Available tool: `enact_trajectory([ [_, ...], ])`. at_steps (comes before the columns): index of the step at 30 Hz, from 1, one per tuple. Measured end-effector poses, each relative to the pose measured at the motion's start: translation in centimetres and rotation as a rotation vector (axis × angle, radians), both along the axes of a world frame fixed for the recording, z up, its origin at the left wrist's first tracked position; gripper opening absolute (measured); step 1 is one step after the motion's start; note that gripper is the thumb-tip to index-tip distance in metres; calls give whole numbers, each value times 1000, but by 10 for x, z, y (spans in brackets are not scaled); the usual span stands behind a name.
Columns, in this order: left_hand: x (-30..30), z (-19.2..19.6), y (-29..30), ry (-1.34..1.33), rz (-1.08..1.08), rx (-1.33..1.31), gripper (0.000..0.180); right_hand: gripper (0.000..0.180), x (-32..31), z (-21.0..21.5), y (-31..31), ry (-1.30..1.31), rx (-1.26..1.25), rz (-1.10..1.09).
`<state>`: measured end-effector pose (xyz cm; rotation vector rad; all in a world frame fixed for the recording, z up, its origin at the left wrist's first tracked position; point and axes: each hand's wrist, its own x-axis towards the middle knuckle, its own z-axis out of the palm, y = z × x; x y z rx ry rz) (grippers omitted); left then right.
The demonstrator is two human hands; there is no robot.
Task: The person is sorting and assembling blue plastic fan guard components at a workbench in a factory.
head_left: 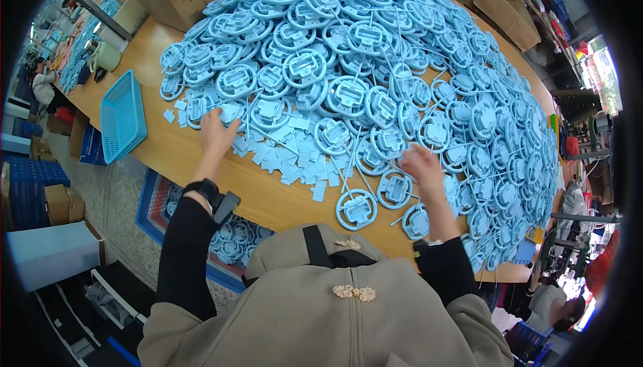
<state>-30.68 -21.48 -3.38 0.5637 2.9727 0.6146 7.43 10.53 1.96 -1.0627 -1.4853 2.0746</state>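
Head view: the left hand (218,138) has thumb and fingers spread at a blue ring-shaped part (232,110) just beyond them, flat blue pieces (284,149) rightward. Near the heap (368,35) on the bench (249,185), the right hand's (426,169) fingers curl, blurred; I cannot tell whether they pinch anything.

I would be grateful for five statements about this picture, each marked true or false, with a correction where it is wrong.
1. The blue basket stands on the table, to the left of the left hand. True.
2. Many small flat pieces lie between the left hand and the right hand. True.
3. The left hand is inside the basket. False: it is at the near edge of the pile of ring-shaped parts.
4. The ring-shaped parts are red. False: they are light blue.
5. The left wrist has a dark band on it. True.
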Motion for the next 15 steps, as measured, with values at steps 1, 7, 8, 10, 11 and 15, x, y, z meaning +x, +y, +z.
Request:
enact_trajectory([
  [1,-5,1,9,5,2,3,64,34,-11,-9,-16,-60,64,175],
  [7,-1,18,21,-181,54,-159,78,34,-89,-15,-85,-162,309,523],
  [8,-2,18,15,-204,45,-158,80,33,-95,-15,-88,-171,394,590],
  [10,2,18,-7,-190,33,-84,80,38,-107,-7,-92,-175,454,677],
  [11,5,19,-16,-176,14,-13,81,38,-113,-8,-94,-164,459,683],
  [15,70,52,-11,-203,-195,130,78,49,-130,-3,-99,-75,660,578],
])
